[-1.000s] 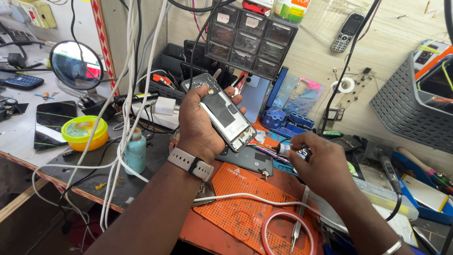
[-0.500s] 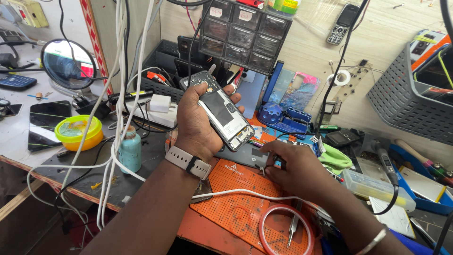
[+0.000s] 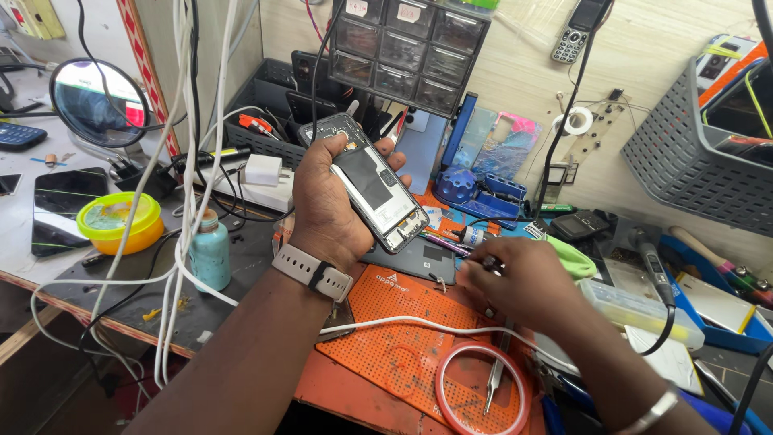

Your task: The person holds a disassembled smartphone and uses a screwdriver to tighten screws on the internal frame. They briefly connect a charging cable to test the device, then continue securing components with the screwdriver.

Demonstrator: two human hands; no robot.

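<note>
Since the earlier frame our right hand [image 3: 515,282] is sliding back over the orange mat [image 3: 403,330], fingers closing on a small tool [image 3: 485,262]. Our left hand [image 3: 330,205] is gripping the opened phone [image 3: 374,185] above the bench; we are holding it level, steady.

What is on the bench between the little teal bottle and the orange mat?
In the head view, white cables and the left forearm cross between teal bottle and orange mat.
</note>
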